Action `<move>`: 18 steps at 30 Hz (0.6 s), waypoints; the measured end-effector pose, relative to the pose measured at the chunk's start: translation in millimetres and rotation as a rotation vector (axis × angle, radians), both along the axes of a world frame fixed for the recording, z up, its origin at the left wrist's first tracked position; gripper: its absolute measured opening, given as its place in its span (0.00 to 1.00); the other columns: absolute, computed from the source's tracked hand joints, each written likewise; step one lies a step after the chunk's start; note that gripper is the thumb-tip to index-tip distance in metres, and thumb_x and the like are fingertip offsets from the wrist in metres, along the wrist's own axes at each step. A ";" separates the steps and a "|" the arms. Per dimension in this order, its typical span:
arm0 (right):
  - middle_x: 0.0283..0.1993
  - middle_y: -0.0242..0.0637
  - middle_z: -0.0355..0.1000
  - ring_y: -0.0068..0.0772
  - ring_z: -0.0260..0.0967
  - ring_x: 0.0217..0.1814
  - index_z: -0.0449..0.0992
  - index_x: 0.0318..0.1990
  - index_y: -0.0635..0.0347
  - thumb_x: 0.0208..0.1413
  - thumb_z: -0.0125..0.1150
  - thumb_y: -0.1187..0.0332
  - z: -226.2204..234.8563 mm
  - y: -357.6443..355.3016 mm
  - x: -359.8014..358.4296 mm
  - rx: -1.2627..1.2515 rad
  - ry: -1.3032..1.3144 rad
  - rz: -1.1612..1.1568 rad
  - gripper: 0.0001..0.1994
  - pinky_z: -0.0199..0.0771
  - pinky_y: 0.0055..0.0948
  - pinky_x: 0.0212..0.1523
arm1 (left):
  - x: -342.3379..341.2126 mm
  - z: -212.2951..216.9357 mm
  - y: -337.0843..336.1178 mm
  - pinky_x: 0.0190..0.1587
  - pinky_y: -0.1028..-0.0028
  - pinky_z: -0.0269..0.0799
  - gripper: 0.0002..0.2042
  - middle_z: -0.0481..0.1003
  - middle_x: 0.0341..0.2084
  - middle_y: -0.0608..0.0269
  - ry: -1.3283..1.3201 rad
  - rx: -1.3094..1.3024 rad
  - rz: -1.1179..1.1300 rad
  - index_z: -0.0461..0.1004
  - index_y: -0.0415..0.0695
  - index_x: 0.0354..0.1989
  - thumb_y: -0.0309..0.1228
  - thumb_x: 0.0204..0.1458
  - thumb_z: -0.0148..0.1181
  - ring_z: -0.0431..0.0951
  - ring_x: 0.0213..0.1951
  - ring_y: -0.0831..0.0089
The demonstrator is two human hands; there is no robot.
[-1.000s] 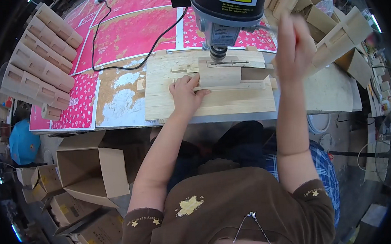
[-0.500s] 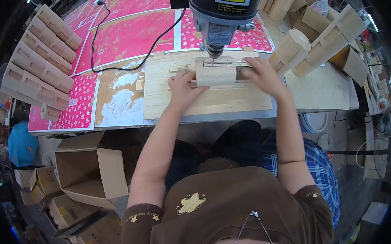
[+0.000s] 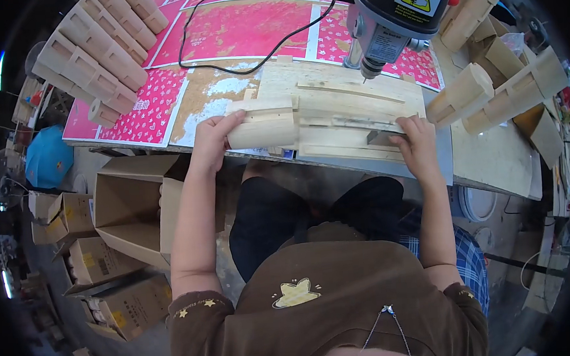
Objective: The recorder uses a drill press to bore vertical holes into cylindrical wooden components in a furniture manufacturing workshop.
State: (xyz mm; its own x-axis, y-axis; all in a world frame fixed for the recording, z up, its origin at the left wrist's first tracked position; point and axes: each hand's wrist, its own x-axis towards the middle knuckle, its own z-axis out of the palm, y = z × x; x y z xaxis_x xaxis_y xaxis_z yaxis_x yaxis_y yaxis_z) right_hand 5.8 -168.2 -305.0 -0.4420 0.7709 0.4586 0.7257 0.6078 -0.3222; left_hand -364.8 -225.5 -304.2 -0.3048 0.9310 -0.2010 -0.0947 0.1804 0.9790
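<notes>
My left hand (image 3: 213,142) is closed on the left end of a pale wooden cylinder (image 3: 264,132), its thumb on top. The cylinder lies sideways over the left front part of a wooden board (image 3: 349,102) and reaches past its edge. In my right hand (image 3: 418,142), thumb and fingers grip a flat grey metal piece (image 3: 382,137) low over the board's right side. Between cylinder and metal piece there is a gap. Above the back of the board hangs the drill bit of a drill press (image 3: 372,67), touching neither.
Stacked wooden cylinders with cut-outs (image 3: 89,66) stand at the left, and more cylinders (image 3: 462,92) at the right. A black cable (image 3: 252,69) curves across the pink table cover (image 3: 243,33). Open cardboard boxes (image 3: 130,207) sit on the floor at the left.
My left hand has drawn the wooden cylinder leftward and nearer, out from under the drill. My right hand, with the metal piece, is now apart from it. The whole view has shifted.
</notes>
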 end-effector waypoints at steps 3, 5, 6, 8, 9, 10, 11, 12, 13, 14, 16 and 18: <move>0.33 0.41 0.65 0.47 0.60 0.38 0.70 0.39 0.61 0.39 0.62 0.73 -1.6 -4.0 -5.1 -0.070 0.050 0.038 0.15 0.61 0.38 0.39 | 19.4 2.6 -2.6 0.18 0.83 0.57 0.16 0.72 0.16 0.64 -0.075 -0.095 0.008 0.73 0.36 0.21 0.39 0.42 0.65 0.65 0.15 0.83; 0.33 0.41 0.65 0.47 0.60 0.38 0.70 0.39 0.61 0.39 0.62 0.73 -3.1 -5.0 -4.8 -0.075 0.059 0.014 0.16 0.61 0.38 0.39 | 32.9 0.1 -4.1 0.18 0.82 0.57 0.16 0.71 0.15 0.64 0.017 -0.165 0.016 0.72 0.38 0.19 0.40 0.41 0.66 0.65 0.15 0.82; 0.33 0.41 0.65 0.47 0.60 0.38 0.70 0.39 0.61 0.39 0.63 0.73 -3.8 -5.0 -4.0 -0.081 0.074 0.029 0.16 0.61 0.38 0.39 | 39.5 -2.5 -4.2 0.18 0.82 0.57 0.16 0.71 0.15 0.64 0.017 -0.146 -0.009 0.72 0.38 0.19 0.40 0.41 0.66 0.65 0.15 0.82; 0.33 0.42 0.65 0.47 0.60 0.38 0.70 0.39 0.61 0.39 0.63 0.72 -5.0 -4.4 -2.7 -0.047 0.062 0.016 0.16 0.61 0.38 0.39 | 42.9 -5.1 -4.1 0.18 0.81 0.56 0.15 0.70 0.14 0.66 -0.055 -0.106 -0.007 0.72 0.38 0.19 0.39 0.40 0.67 0.65 0.15 0.82; 0.33 0.42 0.65 0.47 0.60 0.38 0.70 0.39 0.61 0.39 0.63 0.72 -5.3 -4.0 -2.8 -0.014 0.059 0.033 0.16 0.62 0.38 0.39 | 38.6 -4.1 -4.2 0.21 0.82 0.58 0.14 0.70 0.15 0.67 0.010 -0.146 0.016 0.73 0.38 0.19 0.36 0.38 0.68 0.65 0.17 0.82; 0.33 0.42 0.65 0.47 0.60 0.38 0.70 0.39 0.61 0.39 0.63 0.72 -5.2 -4.0 -3.4 -0.005 0.077 0.069 0.16 0.62 0.38 0.39 | 31.6 -1.9 -5.4 0.21 0.82 0.58 0.14 0.70 0.15 0.67 0.018 -0.113 0.036 0.73 0.38 0.19 0.36 0.38 0.68 0.65 0.17 0.82; 0.33 0.42 0.65 0.47 0.60 0.38 0.70 0.39 0.61 0.38 0.63 0.72 -4.8 -4.7 -3.6 -0.019 0.070 0.048 0.17 0.62 0.38 0.39 | 26.0 -0.5 -6.8 0.22 0.82 0.59 0.13 0.70 0.15 0.68 0.047 -0.031 0.052 0.72 0.38 0.20 0.34 0.37 0.69 0.65 0.17 0.82; 0.33 0.42 0.65 0.47 0.61 0.38 0.70 0.39 0.61 0.38 0.63 0.72 -4.3 -5.1 -4.4 -0.048 0.061 0.033 0.17 0.61 0.38 0.39 | 19.0 1.3 -9.3 0.24 0.82 0.60 0.13 0.70 0.14 0.69 0.084 0.005 0.079 0.72 0.39 0.20 0.33 0.35 0.70 0.65 0.18 0.82; 0.33 0.42 0.64 0.47 0.61 0.38 0.70 0.39 0.61 0.38 0.64 0.72 -3.8 -5.7 -5.0 -0.007 0.043 0.031 0.17 0.61 0.38 0.38 | 7.4 4.7 -13.8 0.31 0.80 0.65 0.15 0.71 0.23 0.65 0.095 0.051 0.077 0.71 0.38 0.22 0.32 0.32 0.72 0.69 0.26 0.77; 0.33 0.42 0.64 0.47 0.61 0.38 0.70 0.39 0.62 0.38 0.64 0.72 -3.1 -6.3 -5.6 0.023 0.027 0.027 0.17 0.61 0.38 0.38 | -5.1 8.5 -16.5 0.31 0.80 0.65 0.15 0.71 0.23 0.65 0.112 0.046 0.115 0.71 0.38 0.22 0.32 0.32 0.72 0.69 0.26 0.77; 0.33 0.42 0.64 0.46 0.61 0.39 0.70 0.39 0.61 0.38 0.64 0.71 -1.8 -7.6 -6.6 -0.020 0.034 0.025 0.17 0.60 0.37 0.40 | -33.7 16.7 -16.6 0.40 0.73 0.67 0.19 0.67 0.37 0.59 0.752 0.294 0.277 0.72 0.36 0.27 0.33 0.29 0.73 0.69 0.40 0.69; 0.34 0.42 0.64 0.46 0.61 0.40 0.69 0.39 0.61 0.38 0.64 0.71 -0.9 -8.6 -7.1 -0.060 0.038 0.005 0.17 0.58 0.37 0.42 | -66.7 25.2 -17.2 0.50 0.68 0.65 0.24 0.61 0.46 0.55 0.797 0.246 0.303 0.73 0.36 0.33 0.33 0.26 0.74 0.63 0.50 0.62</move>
State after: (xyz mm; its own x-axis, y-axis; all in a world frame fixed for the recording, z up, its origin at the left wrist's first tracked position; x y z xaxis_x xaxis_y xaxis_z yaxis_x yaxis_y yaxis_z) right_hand -1.3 -176.9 -305.9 -0.4293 0.7953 0.4281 0.7092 0.5903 -0.3854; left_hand -431.5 -242.7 -279.0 -0.5090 0.7765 0.3716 0.6224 0.0338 0.7820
